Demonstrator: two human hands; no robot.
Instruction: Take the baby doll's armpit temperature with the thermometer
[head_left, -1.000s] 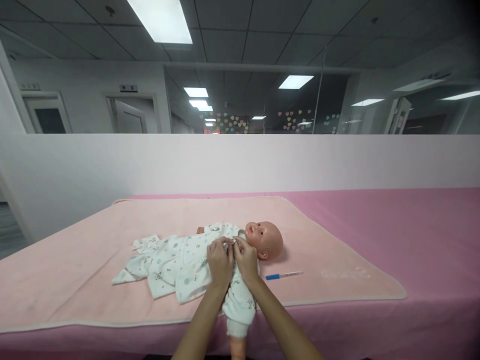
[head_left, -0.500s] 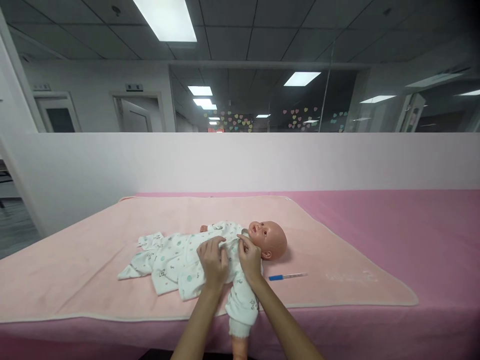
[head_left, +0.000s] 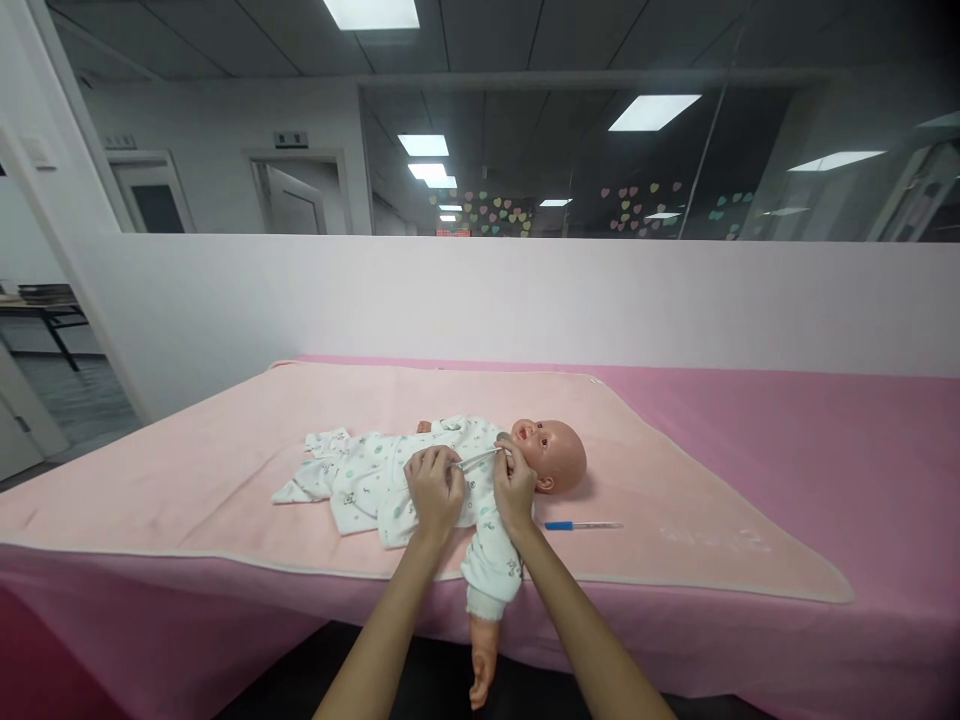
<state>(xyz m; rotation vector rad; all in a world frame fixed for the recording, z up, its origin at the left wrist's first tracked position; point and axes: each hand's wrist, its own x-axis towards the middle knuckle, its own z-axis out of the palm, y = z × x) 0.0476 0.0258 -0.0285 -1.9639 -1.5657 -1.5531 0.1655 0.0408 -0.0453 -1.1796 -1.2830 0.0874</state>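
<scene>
1. White printed cotton-like gown point(head_left: 367, 480) is worn by the doll point(head_left: 559, 458), which is laid face up on the peach blanket point(head_left: 712, 530), head to the right.
2. A narrow pale strip point(head_left: 478, 458) at the chest is stretched between the two hands; whether it is a tie or the gown's edge cannot be told.
3. Left hand point(head_left: 437, 490): curled over the chest, strip end held at the fingertips, which are partly hidden.
4. Right hand point(head_left: 514, 488): narrowed to a pinch on the strip's other end, just beside the doll's chin.
5. Near sleeve point(head_left: 491, 565) is draped over the bed edge, between the forearms; the doll's bare forearm point(head_left: 482, 655) is left hanging below the cuff.
6. Blue-ended stick point(head_left: 583, 525) is placed flat on the blanket, near the head, untouched.
7. Blanket is spread over a pink sheet point(head_left: 825, 450); the bed is backed by a white wall point(head_left: 525, 300).
</scene>
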